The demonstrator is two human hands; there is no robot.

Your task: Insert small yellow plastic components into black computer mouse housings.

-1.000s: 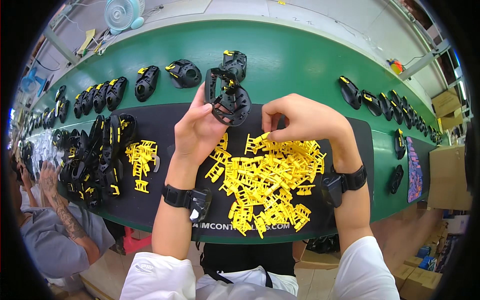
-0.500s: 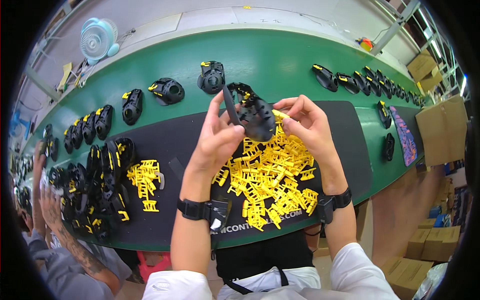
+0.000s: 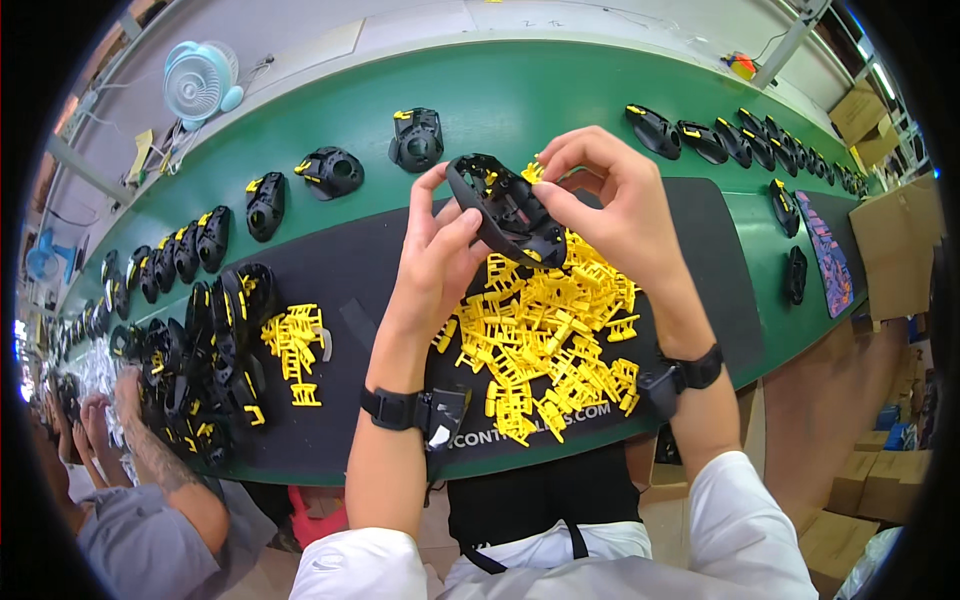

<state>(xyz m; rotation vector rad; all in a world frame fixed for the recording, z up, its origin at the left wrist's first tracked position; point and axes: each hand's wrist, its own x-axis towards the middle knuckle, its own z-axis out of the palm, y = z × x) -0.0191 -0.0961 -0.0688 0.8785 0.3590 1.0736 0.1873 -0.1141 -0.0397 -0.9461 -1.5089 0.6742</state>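
Note:
My left hand [image 3: 437,250] grips a black mouse shell [image 3: 530,246] by its left side, thumb and fingers on the rim. The shell is tilted, so its hollow inside faces me, with yellow bits showing in it. Between the thumb and fingers of my right hand [image 3: 605,190] is a small yellow plastic part [image 3: 533,172], held at the shell's upper right edge. Whether that part touches the shell, I cannot tell. Below both hands a heap of similar yellow plastic parts [image 3: 550,340] lies on the black mat [image 3: 690,270].
More black shells with yellow parts stand along the green table [image 3: 520,90]. To the left are a pile of shells [image 3: 200,350] and a smaller yellow cluster [image 3: 295,345]. A co-worker's tattooed arm [image 3: 165,460] reaches in there. A fan [image 3: 200,85] stands at the back left.
The shell has turned in my left hand, bringing its hollow side into view. My right hand has moved up with the yellow part to the shell's upper edge. The co-worker's arm has shifted.

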